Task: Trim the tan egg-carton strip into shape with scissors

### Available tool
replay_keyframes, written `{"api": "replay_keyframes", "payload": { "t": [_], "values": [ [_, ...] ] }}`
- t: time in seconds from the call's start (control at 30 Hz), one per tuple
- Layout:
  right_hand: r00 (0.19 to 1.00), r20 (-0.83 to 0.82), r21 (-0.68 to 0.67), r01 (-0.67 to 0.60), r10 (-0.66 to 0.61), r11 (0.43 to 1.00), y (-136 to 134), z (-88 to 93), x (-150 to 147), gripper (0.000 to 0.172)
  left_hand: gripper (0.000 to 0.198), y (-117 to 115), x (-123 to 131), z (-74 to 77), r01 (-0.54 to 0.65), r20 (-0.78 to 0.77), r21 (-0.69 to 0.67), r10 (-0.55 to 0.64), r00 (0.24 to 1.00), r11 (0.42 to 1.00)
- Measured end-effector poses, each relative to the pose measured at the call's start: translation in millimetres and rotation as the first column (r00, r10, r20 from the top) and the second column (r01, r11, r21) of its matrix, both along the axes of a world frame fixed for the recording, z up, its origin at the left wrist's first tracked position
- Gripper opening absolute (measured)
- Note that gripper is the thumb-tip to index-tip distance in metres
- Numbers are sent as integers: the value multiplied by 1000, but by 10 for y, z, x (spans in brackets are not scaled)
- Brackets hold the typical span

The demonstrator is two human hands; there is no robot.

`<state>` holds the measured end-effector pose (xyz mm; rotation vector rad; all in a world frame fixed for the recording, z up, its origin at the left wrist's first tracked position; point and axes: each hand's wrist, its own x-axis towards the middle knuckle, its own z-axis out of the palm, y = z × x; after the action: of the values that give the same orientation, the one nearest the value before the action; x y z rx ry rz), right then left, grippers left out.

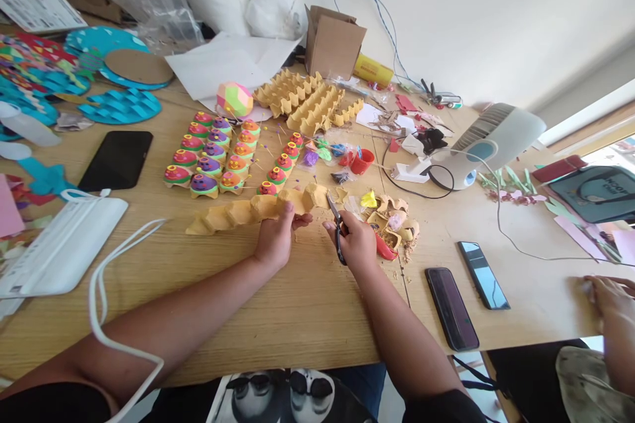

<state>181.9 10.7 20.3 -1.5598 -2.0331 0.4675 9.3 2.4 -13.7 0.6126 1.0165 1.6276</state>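
My left hand (276,238) grips a long strip of yellow egg carton (238,214), thumb on top and fingers underneath. The strip runs from the left out past my hand to the right. In my right hand (360,241) is a pair of scissors (338,228) with dark handles, its blades at the strip's right end. Beyond the strip stand rows of painted carton cups (206,152) in red, purple and orange, some with pins stuck in. Carton scraps (391,218) lie just right of my right hand, beside a red piece (385,246).
Uncut yellow egg cartons (312,102) and a cardboard box (333,39) stand at the back. Two phones (451,307) lie at the right, near a white fan (489,142). A white cable (99,284) crosses over my left forearm. Another person's hand (612,297) rests at the right edge.
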Motion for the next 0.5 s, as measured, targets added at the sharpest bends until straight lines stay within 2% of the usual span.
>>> {"api": "replay_keyframes", "payload": {
  "t": [0.33,0.5],
  "values": [
    [1000,13,18,11,-11,1000,-12,3,0,43,62,6,7,-12,-16,18,14,16,1000,1000],
    [999,-34,21,7,-6,1000,-3,-25,8,41,65,13,-3,-30,-26,-6,26,26,1000,999]
  ]
}}
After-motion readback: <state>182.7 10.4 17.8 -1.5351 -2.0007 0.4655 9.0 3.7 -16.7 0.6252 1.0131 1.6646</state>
